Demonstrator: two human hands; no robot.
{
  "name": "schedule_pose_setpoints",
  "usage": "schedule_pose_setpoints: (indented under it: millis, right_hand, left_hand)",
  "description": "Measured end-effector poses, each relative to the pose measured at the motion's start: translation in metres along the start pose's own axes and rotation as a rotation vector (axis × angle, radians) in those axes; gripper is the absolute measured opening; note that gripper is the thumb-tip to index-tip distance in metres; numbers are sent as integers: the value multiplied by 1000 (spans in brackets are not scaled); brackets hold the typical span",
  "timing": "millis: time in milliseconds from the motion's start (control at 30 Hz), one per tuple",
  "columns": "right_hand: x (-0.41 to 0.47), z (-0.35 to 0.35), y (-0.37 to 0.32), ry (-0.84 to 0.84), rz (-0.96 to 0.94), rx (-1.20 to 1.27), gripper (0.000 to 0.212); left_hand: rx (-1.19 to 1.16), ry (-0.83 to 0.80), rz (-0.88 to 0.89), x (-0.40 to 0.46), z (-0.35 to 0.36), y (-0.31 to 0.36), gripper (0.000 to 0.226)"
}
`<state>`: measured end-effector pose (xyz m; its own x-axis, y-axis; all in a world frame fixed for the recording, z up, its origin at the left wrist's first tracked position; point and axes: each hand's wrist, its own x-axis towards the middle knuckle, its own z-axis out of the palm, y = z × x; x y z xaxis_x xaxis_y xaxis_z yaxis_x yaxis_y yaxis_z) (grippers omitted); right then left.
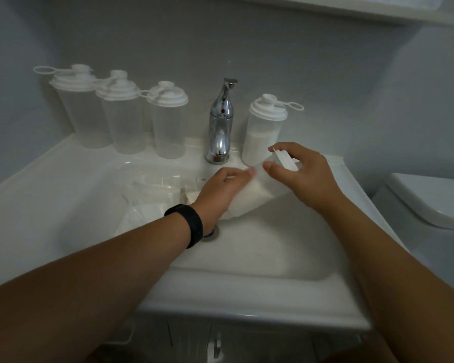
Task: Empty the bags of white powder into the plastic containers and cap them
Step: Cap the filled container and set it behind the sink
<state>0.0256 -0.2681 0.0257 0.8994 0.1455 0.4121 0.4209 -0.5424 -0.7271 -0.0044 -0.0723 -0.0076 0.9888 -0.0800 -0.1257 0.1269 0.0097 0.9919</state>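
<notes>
I see both hands over the white sink (247, 292). My left hand (222, 191), black band (188, 224) on its wrist, curls onto the near end of a clear bag of white powder (249, 196) lying across the basin. My right hand (303, 176) at two o'clock pinches the bag's folded top between thumb and fingers. Just past it stands a capped container (262, 132) (part full of powder), right of the chrome tap (220, 127). Three empty containers (121, 119) line up at ten o'clock. More bags (152, 195) lie at nine o'clock.
</notes>
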Motion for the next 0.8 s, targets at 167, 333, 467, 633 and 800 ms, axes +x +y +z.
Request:
schedule_pose_setpoints:
  millis: [167, 333, 467, 633, 800]
  right_hand:
    - [-3, 2, -5, -9, -37, -26, 49]
    - [-2, 1, -8, -7, -17, 61, 35]
    - [-1, 0, -9, -60, -6, 26, 38]
    - [0, 4, -11, -61, 16, -149, 44]
    - [-1, 9, -19, -24, -32, -259, 54]
  left_hand:
    - [-316, -24, -326, -4, -1, 3, 41]
    - [-529, -41, -352, -4, -5, 4, 46]
    - [-548, 66, -306, -4, -2, 2, 29]
    - [-521, 168, -278, -2, 2, -3, 23]
    - [-507, 243, -233, -1, 5, -1, 21]
